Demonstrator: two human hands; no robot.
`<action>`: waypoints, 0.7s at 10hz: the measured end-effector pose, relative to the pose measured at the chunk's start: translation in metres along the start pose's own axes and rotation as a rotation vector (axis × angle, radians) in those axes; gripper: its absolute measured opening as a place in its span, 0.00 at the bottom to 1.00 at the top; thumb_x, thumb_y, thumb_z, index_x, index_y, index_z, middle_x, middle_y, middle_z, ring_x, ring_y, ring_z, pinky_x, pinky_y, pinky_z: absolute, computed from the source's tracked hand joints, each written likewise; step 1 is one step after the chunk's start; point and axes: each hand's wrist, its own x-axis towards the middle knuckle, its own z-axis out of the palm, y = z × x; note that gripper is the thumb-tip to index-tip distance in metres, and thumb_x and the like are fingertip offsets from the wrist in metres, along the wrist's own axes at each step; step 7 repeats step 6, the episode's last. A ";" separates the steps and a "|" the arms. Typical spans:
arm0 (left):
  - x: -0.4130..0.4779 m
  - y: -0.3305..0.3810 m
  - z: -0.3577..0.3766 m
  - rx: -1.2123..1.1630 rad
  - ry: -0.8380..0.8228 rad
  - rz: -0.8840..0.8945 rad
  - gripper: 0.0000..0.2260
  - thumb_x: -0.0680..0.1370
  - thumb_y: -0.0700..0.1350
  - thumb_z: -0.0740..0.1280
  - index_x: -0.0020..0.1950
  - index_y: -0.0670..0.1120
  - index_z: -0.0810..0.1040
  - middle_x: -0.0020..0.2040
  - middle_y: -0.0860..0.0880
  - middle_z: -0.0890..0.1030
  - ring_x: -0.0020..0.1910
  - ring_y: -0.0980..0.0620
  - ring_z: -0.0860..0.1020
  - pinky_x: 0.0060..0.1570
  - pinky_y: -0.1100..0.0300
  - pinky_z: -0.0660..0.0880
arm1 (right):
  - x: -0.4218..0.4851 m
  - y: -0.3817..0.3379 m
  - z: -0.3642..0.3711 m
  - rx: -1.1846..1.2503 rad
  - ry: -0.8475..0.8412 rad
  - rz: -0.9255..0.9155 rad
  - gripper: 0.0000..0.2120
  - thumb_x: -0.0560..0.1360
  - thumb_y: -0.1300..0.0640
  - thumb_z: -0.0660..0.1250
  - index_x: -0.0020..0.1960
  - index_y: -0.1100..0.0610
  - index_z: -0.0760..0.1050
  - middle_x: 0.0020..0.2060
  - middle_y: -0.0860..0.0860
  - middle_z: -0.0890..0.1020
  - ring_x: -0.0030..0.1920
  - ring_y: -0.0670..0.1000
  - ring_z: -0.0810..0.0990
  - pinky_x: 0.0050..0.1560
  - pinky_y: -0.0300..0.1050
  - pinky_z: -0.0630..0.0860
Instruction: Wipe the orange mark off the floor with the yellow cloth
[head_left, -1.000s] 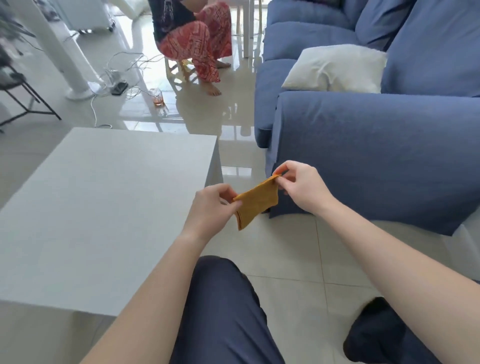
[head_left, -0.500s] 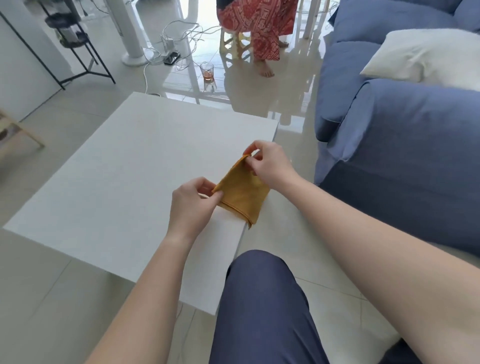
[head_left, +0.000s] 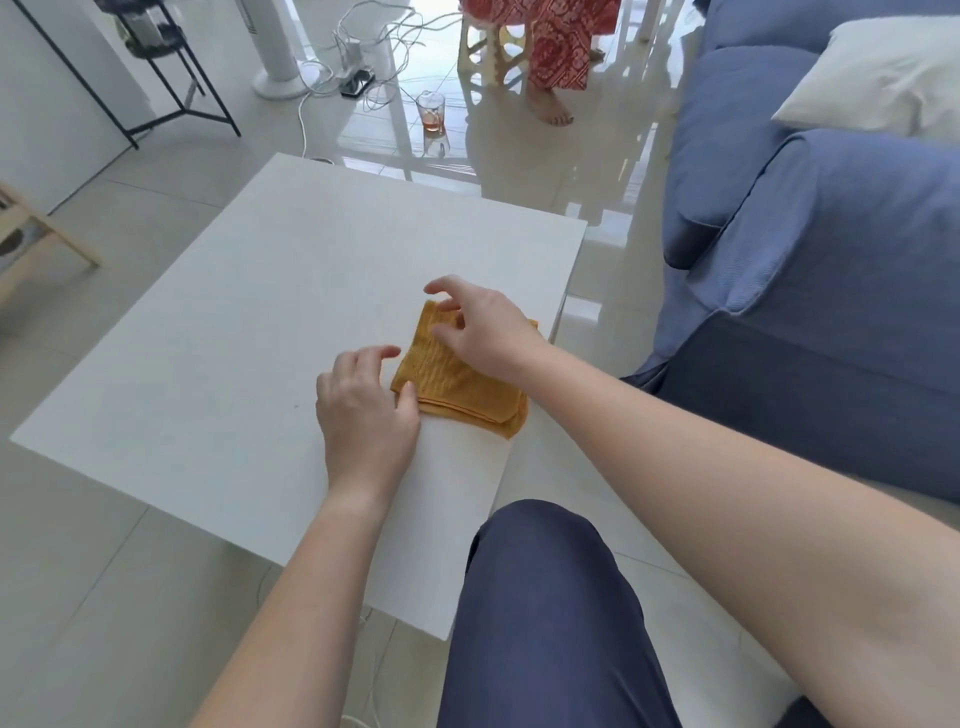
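bright daylight | glare on floor (head_left: 545, 171) | soft shadows | wide-angle edge distortion

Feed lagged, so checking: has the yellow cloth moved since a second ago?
Yes. The yellow cloth has gone from held in the air beside the sofa down flat onto the white table, near its right edge.

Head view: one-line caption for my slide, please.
Both hands, left and right, rest open on the folded yellow cloth atop the white table.

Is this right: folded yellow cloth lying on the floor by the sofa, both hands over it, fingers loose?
Not quite. The head view shows the folded yellow cloth lying on the white table, not the floor. The rest holds: left hand and right hand over it, fingers loose.
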 end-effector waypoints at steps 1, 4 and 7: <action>-0.004 0.005 0.006 0.056 0.005 0.101 0.18 0.82 0.47 0.71 0.72 0.49 0.81 0.71 0.48 0.80 0.70 0.42 0.73 0.67 0.44 0.71 | -0.012 0.008 0.010 -0.276 0.038 -0.076 0.24 0.82 0.53 0.65 0.77 0.51 0.70 0.73 0.50 0.77 0.74 0.57 0.70 0.72 0.58 0.66; -0.022 -0.001 0.017 0.244 -0.281 0.040 0.29 0.85 0.61 0.59 0.86 0.54 0.62 0.86 0.52 0.60 0.85 0.43 0.55 0.79 0.40 0.56 | -0.036 0.047 0.016 -0.408 -0.152 -0.106 0.30 0.87 0.41 0.49 0.86 0.48 0.47 0.86 0.46 0.51 0.85 0.51 0.46 0.84 0.54 0.42; -0.028 0.033 -0.005 0.072 -0.242 -0.013 0.27 0.84 0.55 0.68 0.81 0.48 0.72 0.84 0.45 0.66 0.83 0.41 0.60 0.79 0.41 0.59 | -0.079 0.041 -0.050 -0.162 -0.102 -0.041 0.25 0.87 0.49 0.59 0.83 0.51 0.64 0.79 0.53 0.72 0.79 0.54 0.68 0.77 0.51 0.65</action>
